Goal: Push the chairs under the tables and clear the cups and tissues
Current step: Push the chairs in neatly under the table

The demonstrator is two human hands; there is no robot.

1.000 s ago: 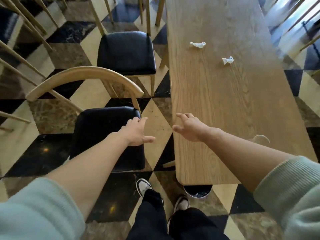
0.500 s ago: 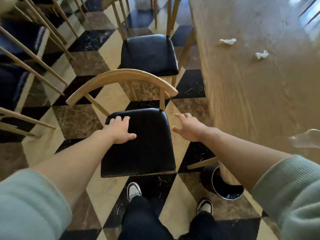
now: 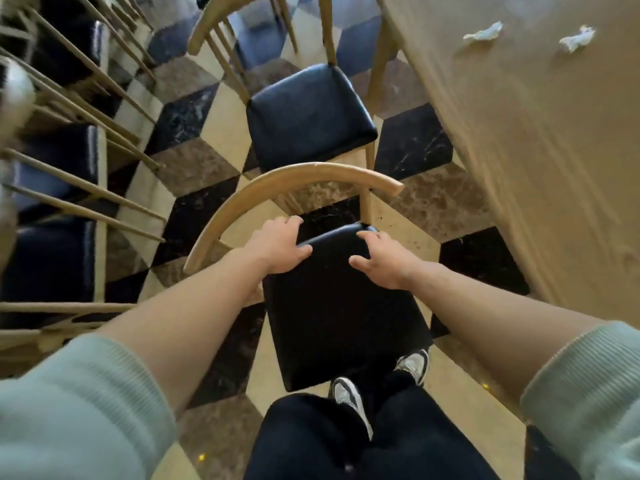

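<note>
The near chair point(image 3: 346, 323), with a black seat and a curved wooden backrest point(image 3: 294, 178), stands out on the floor left of the long wooden table point(image 3: 554, 150). My left hand point(image 3: 277, 247) grips the seat's far left corner, fingers over the edge and thumb on top. My right hand point(image 3: 384, 261) holds the far right corner, fingers at the edge by the backrest post. Two crumpled white tissues point(image 3: 483, 32) point(image 3: 576, 39) lie on the tabletop at the upper right. No cup is in view.
A second black-seated chair point(image 3: 308, 116) stands just beyond the near one, beside the table's edge. Several more chairs point(image 3: 52, 202) line the left side. My shoes point(image 3: 349, 396) stand right behind the near chair on the checkered floor.
The view swung left and down from the table to the near chair. Both hands went from hovering over the seat to taking hold of its far edge.
</note>
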